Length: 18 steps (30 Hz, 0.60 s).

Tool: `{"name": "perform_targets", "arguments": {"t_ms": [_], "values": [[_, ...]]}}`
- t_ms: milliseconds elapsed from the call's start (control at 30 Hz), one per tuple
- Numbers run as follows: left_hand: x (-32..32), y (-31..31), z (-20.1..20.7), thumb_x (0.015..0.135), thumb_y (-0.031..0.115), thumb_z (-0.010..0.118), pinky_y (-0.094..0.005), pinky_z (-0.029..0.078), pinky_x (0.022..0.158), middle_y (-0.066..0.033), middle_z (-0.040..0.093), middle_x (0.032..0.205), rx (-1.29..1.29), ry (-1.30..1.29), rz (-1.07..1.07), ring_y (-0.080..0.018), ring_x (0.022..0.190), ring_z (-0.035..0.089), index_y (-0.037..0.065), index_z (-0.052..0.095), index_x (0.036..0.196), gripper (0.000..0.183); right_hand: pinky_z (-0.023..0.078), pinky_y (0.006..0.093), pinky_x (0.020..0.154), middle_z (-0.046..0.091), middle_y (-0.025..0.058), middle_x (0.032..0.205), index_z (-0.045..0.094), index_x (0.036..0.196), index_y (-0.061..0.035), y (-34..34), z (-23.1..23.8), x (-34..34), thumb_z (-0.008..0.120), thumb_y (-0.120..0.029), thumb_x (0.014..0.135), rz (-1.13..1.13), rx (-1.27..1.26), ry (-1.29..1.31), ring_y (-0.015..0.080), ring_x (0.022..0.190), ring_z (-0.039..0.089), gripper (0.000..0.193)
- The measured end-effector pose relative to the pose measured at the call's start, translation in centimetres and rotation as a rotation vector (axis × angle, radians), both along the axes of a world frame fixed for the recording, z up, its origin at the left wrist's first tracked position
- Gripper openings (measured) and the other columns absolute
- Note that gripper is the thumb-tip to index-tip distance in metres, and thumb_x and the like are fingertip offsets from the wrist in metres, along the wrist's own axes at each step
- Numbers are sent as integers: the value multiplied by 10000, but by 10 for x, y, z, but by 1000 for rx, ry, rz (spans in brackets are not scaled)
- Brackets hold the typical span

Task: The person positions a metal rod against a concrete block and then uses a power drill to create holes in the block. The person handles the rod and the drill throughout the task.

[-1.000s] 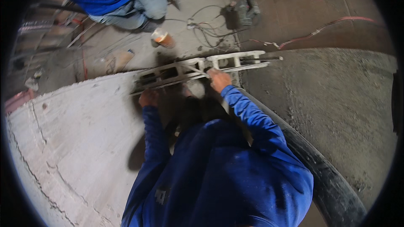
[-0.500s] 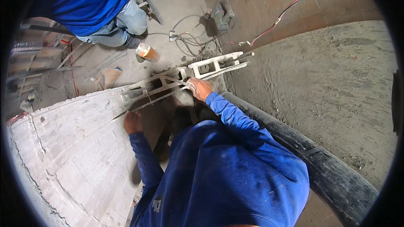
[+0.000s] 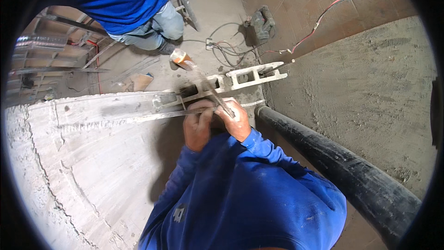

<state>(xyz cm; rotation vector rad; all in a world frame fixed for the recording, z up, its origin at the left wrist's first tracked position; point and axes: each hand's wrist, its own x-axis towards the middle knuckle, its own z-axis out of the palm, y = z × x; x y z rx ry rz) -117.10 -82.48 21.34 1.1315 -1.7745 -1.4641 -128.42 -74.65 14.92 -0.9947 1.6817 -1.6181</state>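
Close in front of my body, my left hand and my right hand are nearly together, both closed. My right hand grips a grey, dusty rod that slants away toward the far left and is partly blurred. My left fingers curl round the near end of a long thin bar, which runs left along the wall top. Just beyond my hands, hollow concrete blocks form a row with their open cells up. The fingertips of both hands are partly hidden.
A co-worker in a blue top kneels at the far left beside an orange tube-shaped container. Cables and a power tool lie beyond the blocks. A pale rough wall stands left; a thick black pipe runs right.
My left hand has moved right, up beside my right hand. The rod in my right hand now points more steeply away from me. The whole view has shifted slightly.
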Motion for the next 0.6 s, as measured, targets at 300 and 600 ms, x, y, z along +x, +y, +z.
{"name": "perform_targets", "arguments": {"t_ms": [300,600], "values": [[-2,-22,12,941,145,505,-293,468,727,-46,591,804,-86,214,-314,-144,758,565,-22,547,1147,269,365,267,537,533,15,647,532,720,-67,42,18,-4,589,-273,926,-431,-81,-421,94,565,433,296],[-10,-6,-2,848,119,608,-415,512,633,-143,646,902,-501,177,-570,-359,769,638,41,591,1084,249,392,256,547,547,40,998,493,1173,-82,51,16,10,493,-389,970,-451,-322,-935,104,637,461,368]]}}
